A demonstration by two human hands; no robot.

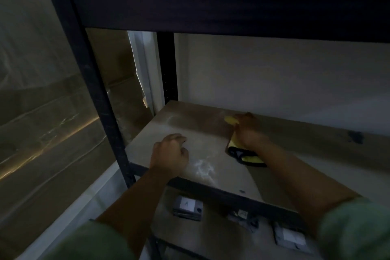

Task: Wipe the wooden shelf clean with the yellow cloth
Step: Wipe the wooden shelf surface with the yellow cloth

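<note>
The wooden shelf is a pale board in a dark metal rack, with whitish dusty smears near its front edge. My right hand presses the yellow cloth flat against the board toward the back; the cloth has a black edge and sticks out past my fingertips and under my wrist. My left hand rests on the board near the front left, fingers curled, holding nothing.
A dark rack post stands at the left front, and a dark beam of the shelf above hangs overhead. A dark stain marks the board at right. Small grey boxes lie on the lower shelf. Plastic-wrapped cartons stand left.
</note>
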